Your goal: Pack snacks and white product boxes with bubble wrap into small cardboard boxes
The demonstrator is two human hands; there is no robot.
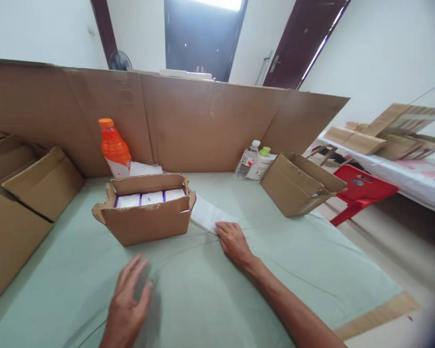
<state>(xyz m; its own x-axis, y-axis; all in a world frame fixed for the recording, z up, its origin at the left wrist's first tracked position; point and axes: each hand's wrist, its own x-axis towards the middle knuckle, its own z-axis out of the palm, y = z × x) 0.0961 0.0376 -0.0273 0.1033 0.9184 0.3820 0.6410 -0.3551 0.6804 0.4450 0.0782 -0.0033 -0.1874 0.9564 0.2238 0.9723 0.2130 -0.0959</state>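
White flat paper packet [209, 213] lies right of the open brown cardboard box [147, 217]; right hand [234, 241] rests on its near end, fingers together. Left hand [128, 299] hovers, fingers apart. No writing legible.

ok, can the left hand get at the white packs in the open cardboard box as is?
Probably yes: the left hand hovers open before the open cardboard box, flaps spread, nothing covering the white packs.

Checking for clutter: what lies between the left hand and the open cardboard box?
Only bare green cloth between left hand and open cardboard box, in the head view.
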